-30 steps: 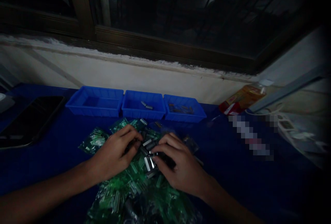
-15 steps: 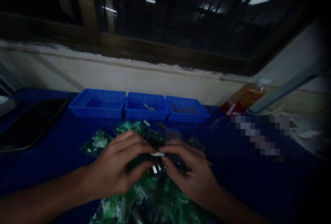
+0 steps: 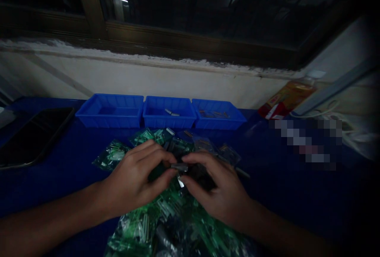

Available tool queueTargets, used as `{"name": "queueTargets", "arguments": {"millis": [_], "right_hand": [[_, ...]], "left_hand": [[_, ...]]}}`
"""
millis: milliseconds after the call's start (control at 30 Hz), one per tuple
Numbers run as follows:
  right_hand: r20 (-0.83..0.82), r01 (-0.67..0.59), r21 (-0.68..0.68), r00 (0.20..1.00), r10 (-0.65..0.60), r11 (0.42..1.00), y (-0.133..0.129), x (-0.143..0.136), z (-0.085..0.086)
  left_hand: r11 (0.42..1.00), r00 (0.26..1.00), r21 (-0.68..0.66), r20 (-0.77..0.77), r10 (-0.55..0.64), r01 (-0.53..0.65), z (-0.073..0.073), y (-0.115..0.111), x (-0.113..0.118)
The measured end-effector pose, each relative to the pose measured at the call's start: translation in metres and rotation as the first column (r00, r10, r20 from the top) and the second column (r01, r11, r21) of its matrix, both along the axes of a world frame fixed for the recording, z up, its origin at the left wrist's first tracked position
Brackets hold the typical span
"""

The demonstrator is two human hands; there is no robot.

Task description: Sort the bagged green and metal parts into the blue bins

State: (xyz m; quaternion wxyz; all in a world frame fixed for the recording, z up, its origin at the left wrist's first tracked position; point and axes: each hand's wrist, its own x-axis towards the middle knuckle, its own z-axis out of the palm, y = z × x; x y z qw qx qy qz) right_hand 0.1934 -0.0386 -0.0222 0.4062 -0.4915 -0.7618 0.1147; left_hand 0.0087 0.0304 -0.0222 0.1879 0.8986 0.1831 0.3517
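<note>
My left hand (image 3: 138, 174) pinches a small, narrow silvery metal piece (image 3: 179, 167) between thumb and index finger. My right hand (image 3: 221, 183) is curved around the piece's free right end, its thumb and index fingertips apart below and above it; no contact shows clearly. Under both hands lies a heap of clear bags (image 3: 170, 209) with green and pale strip-like parts inside. Another small bag of green parts (image 3: 112, 155) lies left of my left hand. A loose bright metal piece (image 3: 170, 131) rests on the bags beyond my hands.
Three blue trays stand along the wall: a left tray (image 3: 109, 121), a middle tray (image 3: 169, 122) with small metal pieces, and a right tray (image 3: 219, 124) with several thin pieces. A phone (image 3: 35, 138) lies left. A bottle (image 3: 292, 94) and cables (image 3: 350, 130) are at the right.
The small piece has turned from a bright face to a darker one between my fingers. My right fingertips have spread apart around it. The whole view has tilted down slightly.
</note>
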Motion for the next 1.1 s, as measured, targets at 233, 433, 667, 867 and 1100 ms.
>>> {"name": "queueTargets", "arguments": {"millis": [233, 433, 667, 867, 1100], "right_hand": [[0.026, -0.018, 0.072, 1.0, 0.016, 0.997, 0.0003, -0.0018, 0.0058], [0.038, -0.015, 0.046, 0.999, 0.013, 0.999, 0.0005, -0.0007, 0.0042], [0.039, -0.036, 0.051, 0.999, 0.034, 0.998, -0.0016, -0.0018, 0.0047], [0.053, -0.053, 0.073, 0.997, 0.049, 0.996, -0.0007, -0.0012, 0.0037], [0.064, -0.012, 0.062, 0.998, 0.008, 0.998, 0.001, 0.0001, 0.0016]], "left_hand": [[1.0, 0.999, 0.007, -0.03, -0.028, 0.028, 0.0009, -0.0018, -0.0009], [0.999, 0.999, 0.007, -0.027, -0.045, 0.045, -0.0017, -0.0009, -0.0009], [0.999, 0.998, 0.005, -0.021, -0.053, 0.053, 0.0043, -0.002, -0.0004], [0.999, 0.999, -0.025, -0.044, -0.028, 0.027, 0.0016, -0.002, -0.0008], [0.999, 0.999, 0.006, -0.021, -0.046, 0.046, 0.0003, -0.0022, -0.0009]]}}
